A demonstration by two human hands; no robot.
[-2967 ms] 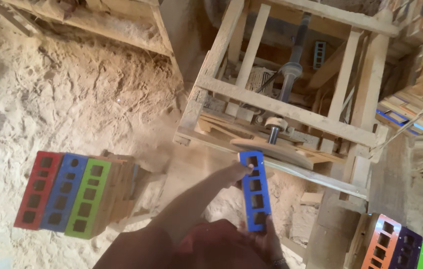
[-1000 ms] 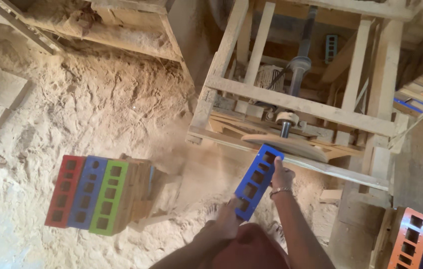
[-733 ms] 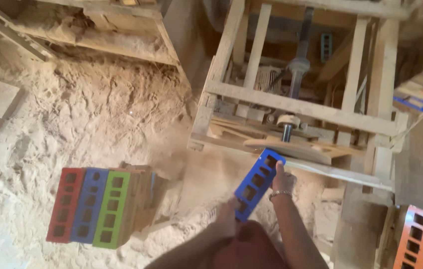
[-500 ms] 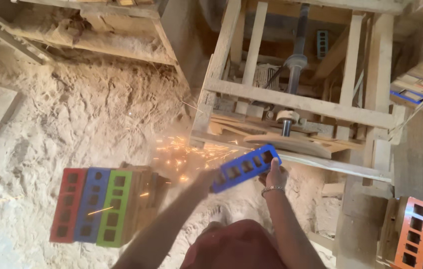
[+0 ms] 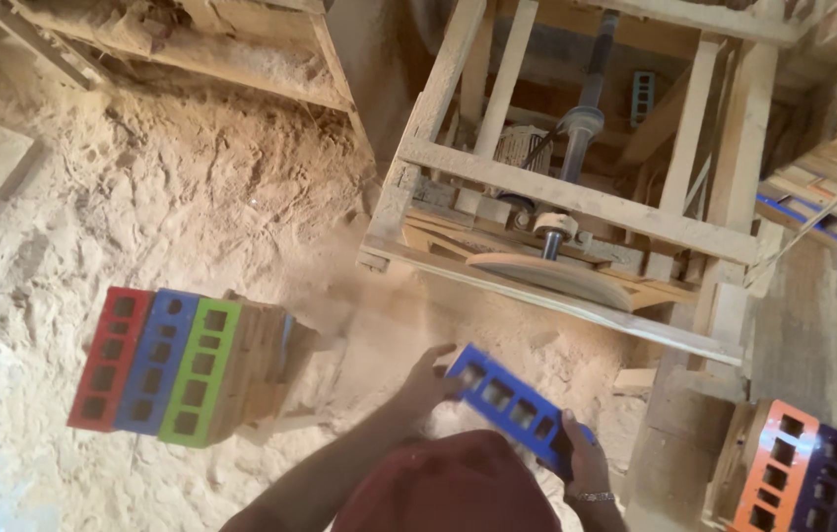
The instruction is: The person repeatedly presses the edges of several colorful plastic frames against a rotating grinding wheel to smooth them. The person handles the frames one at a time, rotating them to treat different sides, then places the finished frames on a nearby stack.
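Both of my hands hold a blue wooden strip with a row of square holes (image 5: 515,405). My left hand (image 5: 430,374) grips its upper left end and my right hand (image 5: 577,458) grips its lower right end. The strip lies tilted, just below the wooden machine frame (image 5: 576,202) with a round sanding disc (image 5: 548,272) on a vertical shaft. A dark red cap or cloth (image 5: 453,488) at the bottom hides part of my arms.
To the left stands a stack of similar strips (image 5: 182,366), red, blue, green and bare wood. Orange, purple and green strips (image 5: 804,478) stand at the bottom right. Thick sawdust (image 5: 172,197) covers the ground. Wooden planks lie at the top left and right.
The blue strip has come down and away from the disc, towards me. The sparks seen half a second ago are gone. The strip is turned from steep to nearly level.
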